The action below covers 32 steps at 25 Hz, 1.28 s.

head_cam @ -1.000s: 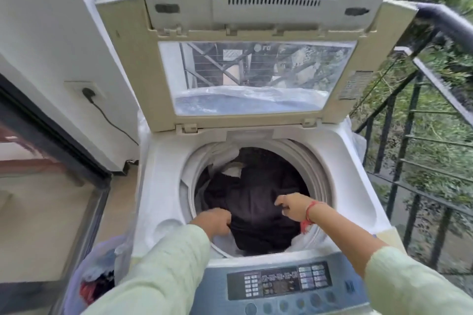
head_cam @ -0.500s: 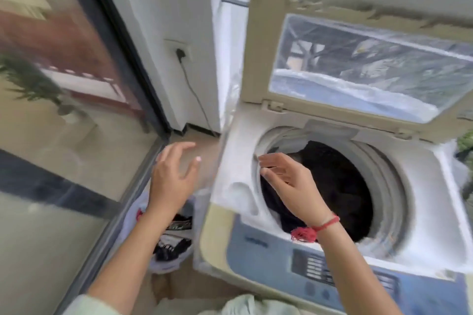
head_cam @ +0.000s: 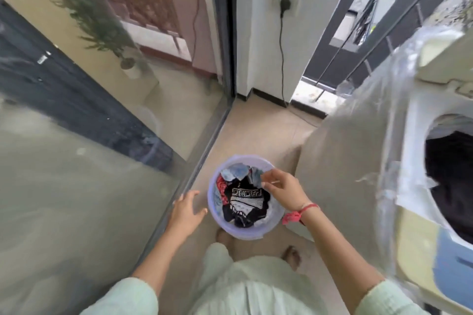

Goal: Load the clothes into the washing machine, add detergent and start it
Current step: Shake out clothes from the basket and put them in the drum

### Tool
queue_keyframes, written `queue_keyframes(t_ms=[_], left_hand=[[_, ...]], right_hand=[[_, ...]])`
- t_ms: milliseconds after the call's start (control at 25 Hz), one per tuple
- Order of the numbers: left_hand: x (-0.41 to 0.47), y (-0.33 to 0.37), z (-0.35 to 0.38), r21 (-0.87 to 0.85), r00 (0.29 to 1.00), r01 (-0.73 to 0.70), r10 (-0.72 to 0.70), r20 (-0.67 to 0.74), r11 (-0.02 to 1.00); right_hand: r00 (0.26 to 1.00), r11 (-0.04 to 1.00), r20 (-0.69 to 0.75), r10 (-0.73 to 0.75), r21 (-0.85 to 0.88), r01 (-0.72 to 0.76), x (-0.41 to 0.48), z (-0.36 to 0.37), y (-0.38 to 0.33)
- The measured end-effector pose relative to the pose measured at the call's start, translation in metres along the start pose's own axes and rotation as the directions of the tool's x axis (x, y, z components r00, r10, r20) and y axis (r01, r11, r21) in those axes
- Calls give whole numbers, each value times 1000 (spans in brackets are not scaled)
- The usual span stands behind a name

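Observation:
A pale lilac bucket (head_cam: pixel 238 234) stands on the floor left of the washing machine (head_cam: pixel 414 161). In it lie a black garment with white print (head_cam: pixel 245 199), a light blue cloth (head_cam: pixel 236 171) and a red patterned piece (head_cam: pixel 222 188). My right hand (head_cam: pixel 280 190) hovers over the bucket's right side, fingers reaching down onto the blue cloth at the top; whether it pinches the cloth is unclear. My left hand (head_cam: pixel 186 212) hangs with fingers spread just left of the bucket, holding nothing. Dark clothes (head_cam: pixel 453 174) fill the machine's drum.
A glass sliding door (head_cam: pixel 102 135) runs along the left. A plug and black cable (head_cam: pixel 282 33) hang on the white wall behind. Clear plastic wrap (head_cam: pixel 391 135) covers the machine's side. My bare feet (head_cam: pixel 290 256) stand on the beige tiles below the bucket.
My view has swung left and down from the drum to the floor bucket. Both hands left the dark clothes in the drum; the right now reaches into the bucket, the left beside it.

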<state>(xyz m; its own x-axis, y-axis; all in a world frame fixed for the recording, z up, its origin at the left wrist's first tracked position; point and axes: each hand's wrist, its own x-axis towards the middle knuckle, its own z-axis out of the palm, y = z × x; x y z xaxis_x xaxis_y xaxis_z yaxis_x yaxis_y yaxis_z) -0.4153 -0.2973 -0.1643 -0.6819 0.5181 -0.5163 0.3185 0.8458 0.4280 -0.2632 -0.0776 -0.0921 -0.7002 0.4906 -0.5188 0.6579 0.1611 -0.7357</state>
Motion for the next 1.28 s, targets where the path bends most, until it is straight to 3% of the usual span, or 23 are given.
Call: queue_keyframes(t_ms=[160, 360, 480, 560, 680, 760, 840, 920, 960, 1040, 1120, 1200, 1280], left_hand=[[52, -30, 33, 213, 963, -48, -11, 268, 976], [127, -51, 118, 386, 927, -247, 101, 362, 889], [166, -68, 181, 509, 884, -418, 206, 421, 752], [186, -79, 221, 574, 803, -576, 272, 530, 582], [210, -95, 275, 576, 681, -719, 231, 695, 388], [222, -102, 296, 612, 667, -733, 138, 732, 297], [226, -99, 301, 648, 672, -729, 52, 738, 221], [221, -89, 296, 645, 683, -713, 66, 727, 276], [215, -82, 289, 628, 705, -686, 121, 699, 368], [202, -66, 265, 473, 791, -573, 299, 534, 670], [187, -42, 227, 104, 892, -387, 343, 294, 916], [168, -8, 181, -254, 966, -217, 245, 86, 942], [145, 30, 129, -374, 970, -241, 225, -86, 895]], right_hand=[[982, 983, 56, 179, -41, -177, 63, 53, 49], [923, 926, 90, 373, -100, -364, 150, 131, 159], [863, 869, 179, 473, -254, -424, 191, 180, 239], [826, 841, 259, 501, -371, -394, 205, 213, 286], [813, 760, 343, 471, -625, -177, 212, 263, 346], [845, 689, 313, 434, -719, -87, 212, 284, 367], [902, 730, 237, 361, -673, -116, 214, 282, 370], [938, 864, 35, 344, -404, -302, 212, 258, 356], [926, 900, -106, 361, -218, -376, 207, 238, 342], [883, 941, -338, 326, 24, -338, 190, 193, 308], [848, 972, -477, 232, 137, -189, 165, 148, 261], [814, 974, -560, 154, 224, -30, 136, 109, 208], [778, 954, -616, 122, 290, 80, 103, 78, 150]])
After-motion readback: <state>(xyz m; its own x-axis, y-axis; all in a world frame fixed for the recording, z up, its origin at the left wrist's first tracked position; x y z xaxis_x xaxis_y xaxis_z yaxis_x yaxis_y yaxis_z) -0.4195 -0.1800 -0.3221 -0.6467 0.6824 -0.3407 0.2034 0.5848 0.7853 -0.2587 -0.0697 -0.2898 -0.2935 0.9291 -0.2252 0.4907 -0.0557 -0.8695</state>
